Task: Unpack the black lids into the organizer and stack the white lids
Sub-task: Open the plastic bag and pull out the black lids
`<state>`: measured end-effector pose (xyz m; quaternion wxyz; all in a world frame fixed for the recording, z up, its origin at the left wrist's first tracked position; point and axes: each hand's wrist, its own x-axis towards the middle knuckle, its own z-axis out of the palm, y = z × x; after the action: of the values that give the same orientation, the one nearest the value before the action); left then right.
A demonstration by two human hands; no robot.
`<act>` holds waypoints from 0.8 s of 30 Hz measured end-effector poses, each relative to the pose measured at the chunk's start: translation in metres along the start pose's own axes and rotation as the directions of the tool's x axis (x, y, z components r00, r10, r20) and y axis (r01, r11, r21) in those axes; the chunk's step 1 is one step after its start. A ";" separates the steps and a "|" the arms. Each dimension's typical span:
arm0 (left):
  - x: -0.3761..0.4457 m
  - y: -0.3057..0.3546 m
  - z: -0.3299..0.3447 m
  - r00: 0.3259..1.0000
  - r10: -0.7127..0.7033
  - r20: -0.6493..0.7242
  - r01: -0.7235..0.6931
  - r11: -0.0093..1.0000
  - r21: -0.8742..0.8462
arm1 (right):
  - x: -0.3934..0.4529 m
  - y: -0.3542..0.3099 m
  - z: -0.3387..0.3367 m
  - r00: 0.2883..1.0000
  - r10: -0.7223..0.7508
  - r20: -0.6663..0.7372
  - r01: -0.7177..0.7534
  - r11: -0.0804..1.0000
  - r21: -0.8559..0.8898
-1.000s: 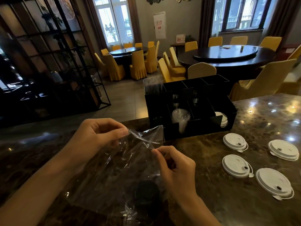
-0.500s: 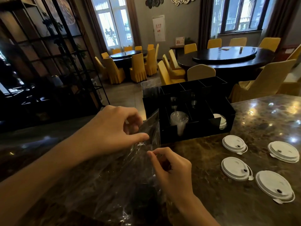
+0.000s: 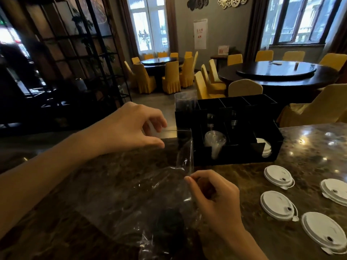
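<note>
A clear plastic bag (image 3: pixel 142 188) lies on the dark marble counter (image 3: pixel 253 177), with a stack of black lids (image 3: pixel 170 224) inside near its lower end. My left hand (image 3: pixel 131 128) pinches the bag's top edge and holds it up. My right hand (image 3: pixel 212 194) pinches the opposite edge lower down, so the mouth is stretched between them. The black organizer (image 3: pixel 234 154) stands behind the bag, holding clear cups and some white lids. Several white lids (image 3: pixel 277 175) lie flat on the counter at the right.
A tall clear cup (image 3: pixel 185 102) stands in the organizer's left rear compartment. Beyond the counter are round dark tables with yellow chairs (image 3: pixel 170 77). A black metal shelf (image 3: pixel 62 62) stands at the left.
My left hand has risen and moved away from me, pulling the bag's top edge up and apart from my right hand. The bag's mouth is now stretched wider.
</note>
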<state>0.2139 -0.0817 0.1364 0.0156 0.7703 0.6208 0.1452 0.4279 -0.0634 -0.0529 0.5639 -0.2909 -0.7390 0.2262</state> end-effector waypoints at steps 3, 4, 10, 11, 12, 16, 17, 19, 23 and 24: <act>-0.023 0.007 -0.002 0.990 0.120 -0.070 -0.106 0.978 0.178 | 0.014 -0.008 -0.014 0.998 -0.062 0.006 0.062 0.997 -0.050; -0.032 0.011 -0.004 0.987 0.147 -0.066 -0.131 0.971 0.200 | 0.022 -0.012 -0.020 0.994 -0.105 0.013 0.106 0.992 -0.067; -0.074 0.019 0.000 0.997 0.061 0.051 -0.073 0.958 0.278 | 0.093 -0.050 -0.042 0.780 -0.332 0.530 0.458 0.880 -0.123; -0.077 0.017 0.003 0.998 0.043 0.055 -0.058 0.945 0.321 | 0.104 -0.056 -0.040 0.694 -0.305 0.653 0.505 0.851 -0.140; -0.080 0.017 0.007 0.999 0.031 0.044 -0.045 0.929 0.369 | 0.114 -0.061 -0.035 0.611 -0.266 0.746 0.545 0.825 -0.152; -0.087 0.014 0.016 0.999 -0.012 -0.043 0.033 0.847 0.531 | 0.138 -0.066 -0.016 0.424 -0.139 0.895 0.627 0.758 -0.179; -0.089 0.012 0.016 0.996 -0.025 -0.080 0.064 0.849 0.525 | 0.141 -0.066 -0.014 0.405 -0.132 0.905 0.632 0.755 -0.173; -0.092 0.008 0.012 0.988 -0.074 -0.134 0.128 0.877 0.463 | 0.145 -0.064 -0.013 0.381 -0.139 0.914 0.641 0.752 -0.153; -0.097 -0.006 0.003 0.969 -0.210 -0.129 0.238 0.935 0.264 | 0.153 -0.061 -0.013 0.369 -0.131 0.920 0.653 0.741 -0.156; -0.097 -0.009 0.002 0.969 -0.213 -0.125 0.240 0.933 0.267 | 0.155 -0.061 -0.013 0.359 -0.128 0.924 0.659 0.736 -0.155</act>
<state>0.1877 -0.1723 0.1132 -0.1061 0.6801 0.7198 0.0893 0.3993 -0.0019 0.0994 0.0468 -0.0746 -0.9960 -0.0115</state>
